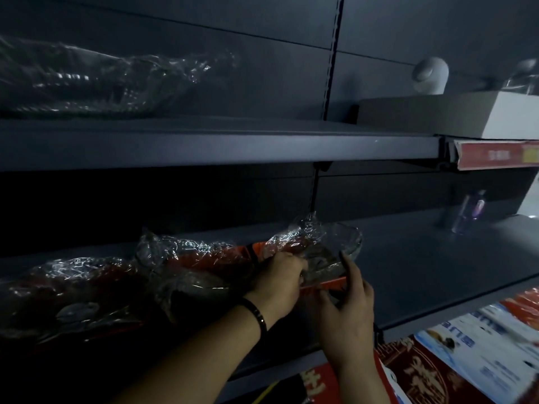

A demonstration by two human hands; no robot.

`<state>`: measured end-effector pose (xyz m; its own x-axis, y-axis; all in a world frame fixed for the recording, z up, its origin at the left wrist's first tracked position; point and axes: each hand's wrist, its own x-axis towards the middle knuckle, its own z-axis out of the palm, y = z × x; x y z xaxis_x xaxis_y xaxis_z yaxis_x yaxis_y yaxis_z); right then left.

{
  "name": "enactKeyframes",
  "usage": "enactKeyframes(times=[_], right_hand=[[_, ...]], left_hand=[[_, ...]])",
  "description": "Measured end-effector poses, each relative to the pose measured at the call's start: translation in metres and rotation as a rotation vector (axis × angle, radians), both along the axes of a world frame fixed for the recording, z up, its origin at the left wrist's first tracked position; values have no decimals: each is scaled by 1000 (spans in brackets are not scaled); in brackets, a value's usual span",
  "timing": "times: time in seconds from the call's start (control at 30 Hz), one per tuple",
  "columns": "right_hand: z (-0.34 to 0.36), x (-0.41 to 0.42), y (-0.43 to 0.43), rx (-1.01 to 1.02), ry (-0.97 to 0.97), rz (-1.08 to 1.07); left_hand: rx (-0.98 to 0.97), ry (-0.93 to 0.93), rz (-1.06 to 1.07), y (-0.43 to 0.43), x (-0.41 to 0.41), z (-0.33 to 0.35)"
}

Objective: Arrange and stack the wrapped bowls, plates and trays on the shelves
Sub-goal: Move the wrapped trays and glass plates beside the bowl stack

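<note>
Four wrapped bundles; left hand grips one, right hand touches it.

**Arms and hands, head camera**

On my feed both forearms are bare and rise from the bottom edge, meeting near mid-frame. The left arm comes in on a diagonal from lower left, with a dark bracelet on the wrist. The left hand is back-up, its fingers curled forward and gripping the near edge of the wrapped dish.

The right arm rises more steeply. The right hand is just beside the left, its back toward me and its fingers nearly straight, pointing up. Its forefinger lies against the dish's side. Its thumb reaches left under the dish's edge; I cannot tell whether it touches.
</note>
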<state>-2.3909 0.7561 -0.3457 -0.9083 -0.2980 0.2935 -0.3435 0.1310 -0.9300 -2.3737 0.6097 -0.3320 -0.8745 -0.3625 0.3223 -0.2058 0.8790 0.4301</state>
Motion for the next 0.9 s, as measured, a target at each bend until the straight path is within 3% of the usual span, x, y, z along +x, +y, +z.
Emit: enactKeyframes(times=[0.1, 0.27, 0.4, 0.63, 0.83, 0.9], right_hand=[[2, -4, 5, -3, 1, 4], [3, -2, 8, 32, -28, -10], [11, 3, 8, 49, 3, -58], [26, 32, 12, 69, 198, -84], [44, 69, 20, 130, 266, -30], [45, 84, 24, 112, 280, -13]], left_hand=[[17, 113, 4, 6, 1, -5], [-56, 214, -174, 19, 19, 9], [-123, 129, -133, 13, 39, 23], [-314, 180, -94, 13, 96, 49], [-206, 340, -117, 18, 159, 67], [-230, 343, -26, 16, 185, 75]])
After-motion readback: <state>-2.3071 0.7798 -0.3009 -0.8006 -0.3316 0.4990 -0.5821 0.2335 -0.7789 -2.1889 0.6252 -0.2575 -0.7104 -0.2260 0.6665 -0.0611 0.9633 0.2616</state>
